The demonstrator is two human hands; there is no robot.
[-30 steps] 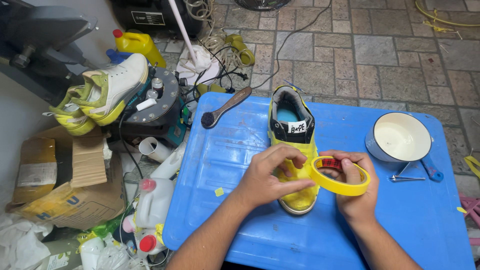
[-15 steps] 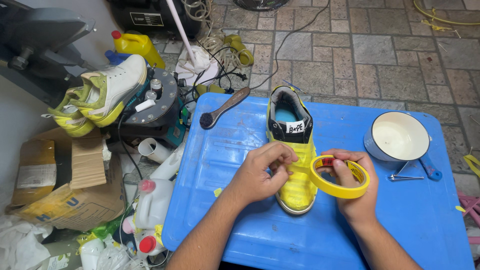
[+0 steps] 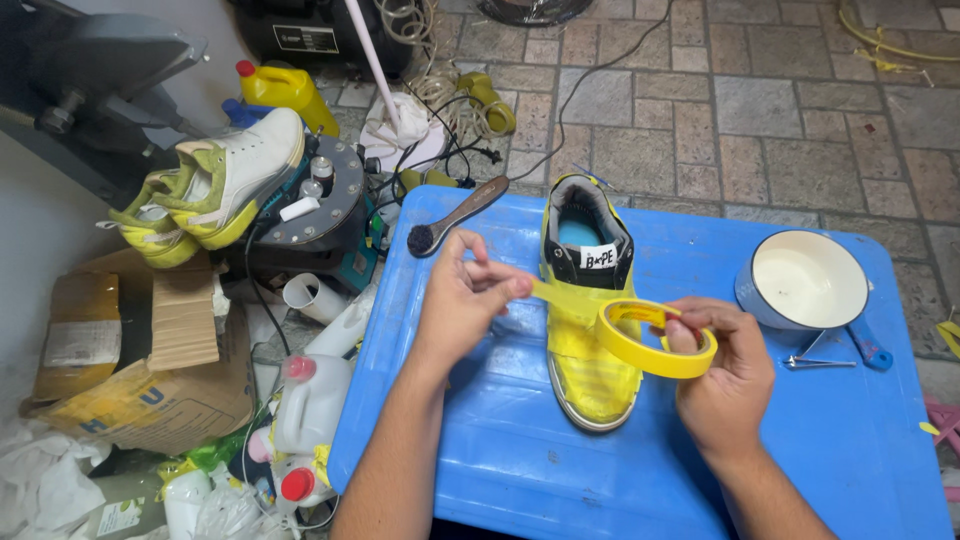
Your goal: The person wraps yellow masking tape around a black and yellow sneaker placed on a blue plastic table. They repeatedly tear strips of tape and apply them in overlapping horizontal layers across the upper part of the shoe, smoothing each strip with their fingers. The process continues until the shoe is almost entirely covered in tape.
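A black-collared sneaker (image 3: pixel 590 330) lies on the blue table (image 3: pixel 500 450), its front wrapped in yellow tape. My right hand (image 3: pixel 722 375) holds a roll of yellow tape (image 3: pixel 655 340) just right of the shoe. My left hand (image 3: pixel 465 295) pinches the free end of the tape strip (image 3: pixel 560 296), pulled out to the left over the shoe's tongue. The strip runs taut from my fingers to the roll.
A white pot with a blue handle (image 3: pixel 808 282) and small clippers (image 3: pixel 818 360) sit at the table's right. A brush (image 3: pixel 455 215) lies at its back left. Left of the table: a white-and-green sneaker (image 3: pixel 215 185) on a machine, plastic jugs (image 3: pixel 310 400), cardboard boxes (image 3: pixel 150 360).
My left hand has lifted off the shoe's front and pulled the tape end out to the left, stretching a strip from the roll. The roll has stayed by the shoe.
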